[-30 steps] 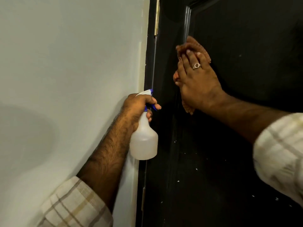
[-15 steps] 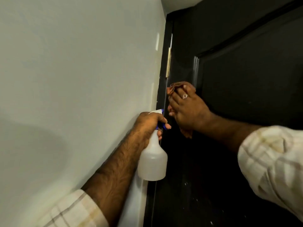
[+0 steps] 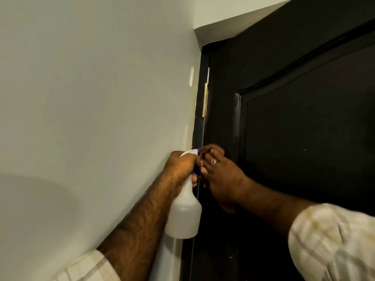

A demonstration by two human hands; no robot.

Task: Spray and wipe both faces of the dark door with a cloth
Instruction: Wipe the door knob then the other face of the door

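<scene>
The dark door fills the right half of the head view, its raised panel edge running down beside my hands. My left hand grips the neck of a white spray bottle with a blue trigger, hanging close to the hinge side. My right hand, ring on one finger, presses a brown cloth against the door's left stile, right next to the bottle's nozzle. Most of the cloth is hidden under the palm; a bit shows below the hand.
A pale wall covers the left half. A brass hinge sits on the dark door frame above my hands. A white ceiling step runs over the door top.
The view has tilted up to show the door's top. My right hand with the cloth slid down and left along the stile, ending beside the left hand and bottle.
</scene>
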